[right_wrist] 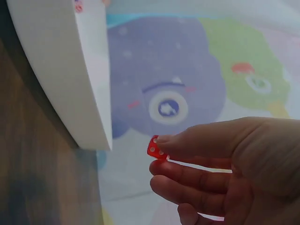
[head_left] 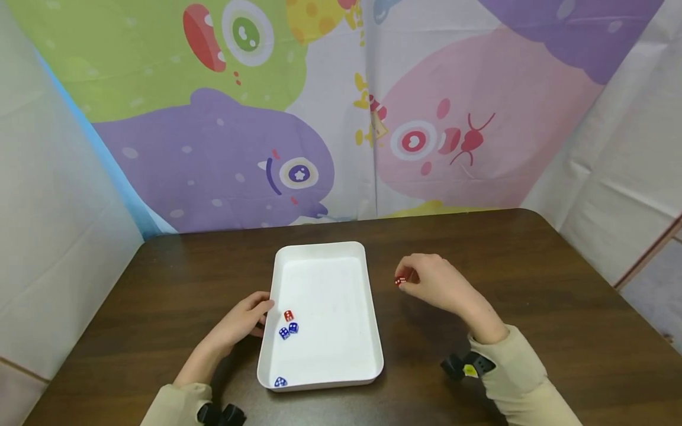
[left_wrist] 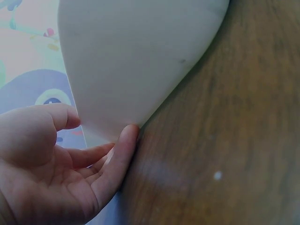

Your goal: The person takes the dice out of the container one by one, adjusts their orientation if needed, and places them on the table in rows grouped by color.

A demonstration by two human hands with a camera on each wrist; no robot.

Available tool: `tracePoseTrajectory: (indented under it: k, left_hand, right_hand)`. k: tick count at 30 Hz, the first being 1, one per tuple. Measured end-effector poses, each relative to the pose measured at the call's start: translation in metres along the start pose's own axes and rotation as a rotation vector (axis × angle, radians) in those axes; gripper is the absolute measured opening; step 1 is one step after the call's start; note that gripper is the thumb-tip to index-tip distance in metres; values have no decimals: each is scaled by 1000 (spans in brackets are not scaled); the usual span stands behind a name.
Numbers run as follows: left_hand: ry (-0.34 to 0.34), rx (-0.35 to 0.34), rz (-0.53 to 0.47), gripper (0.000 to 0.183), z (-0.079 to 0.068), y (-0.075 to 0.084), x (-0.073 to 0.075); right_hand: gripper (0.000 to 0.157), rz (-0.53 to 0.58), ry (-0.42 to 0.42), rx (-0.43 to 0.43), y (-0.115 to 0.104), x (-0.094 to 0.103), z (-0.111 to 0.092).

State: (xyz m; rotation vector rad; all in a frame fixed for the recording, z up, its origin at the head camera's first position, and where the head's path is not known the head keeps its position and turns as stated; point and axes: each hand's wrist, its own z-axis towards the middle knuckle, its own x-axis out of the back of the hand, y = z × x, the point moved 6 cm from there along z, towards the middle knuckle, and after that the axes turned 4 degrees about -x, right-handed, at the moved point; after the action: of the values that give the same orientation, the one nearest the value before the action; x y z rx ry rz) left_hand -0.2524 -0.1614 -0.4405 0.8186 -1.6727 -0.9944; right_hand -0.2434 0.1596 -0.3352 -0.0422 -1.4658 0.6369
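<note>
Beige sleeves (head_left: 524, 373) came closest to the camera, one on either side of the white tray (head_left: 341, 284), each with a black wrist device (head_left: 220, 415) below its cuff. That tray lay on the dark brown wooden surface (head_left: 117, 307), long sides running away from the person. At its left side, the left hand (head_left: 234, 326) gripped the wall, digits bent about it; the left wrist view showed one tip at the rim and a longer finger along the bottom edge.

To the right of the tray, and apart from it, the right hand (head_left: 437, 283) was raised. Thumb and finger were nearly closed, pinching a small red die (right_wrist: 154, 149) with white pips, while the other fingers curled loosely beneath and bore nothing.

Inside the tray, toward its left wall, sat another red die (head_left: 288, 316), with two blue dice (head_left: 293, 327) just beside it on the nearer side; whether those two touched could not be told. One more blue die (head_left: 280, 382) lay in the tray's near left corner. Beyond the tray hung a cartoon backdrop (head_left: 229, 160), with purple, green and pink creatures turned sideways.
</note>
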Motion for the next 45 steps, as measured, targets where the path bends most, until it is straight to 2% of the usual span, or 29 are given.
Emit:
tracePoseTrajectory:
  k: [8,14,20,28,33,41,45]
  left_hand:
    - [0,-12,-6,45,1,2,1]
    - [-6,-18,2,45,0,6,3]
    - [-3,-9,9,45,0,5,3]
    - [-3,2,8,45,-1,3,1]
    - [-2,5,9,45,-1,3,0]
    - [-1,7,7,45,-2,4,0]
    - [1,8,6,44,-2,3,1]
  right_hand:
    - [6,18,53,-88,33,21,-2]
    - [8,27,52,-125,47,25,-2]
    - [10,36,14,-176,62,20,-2]
    - [11,-93,-88,-262,85,7,-5]
    - [12,-119,-131,-313,96,-2,-6]
    - [14,-136,-151,-351,105,-11,-5]
    - [15,-132,-149,-341,107,-13,-3]
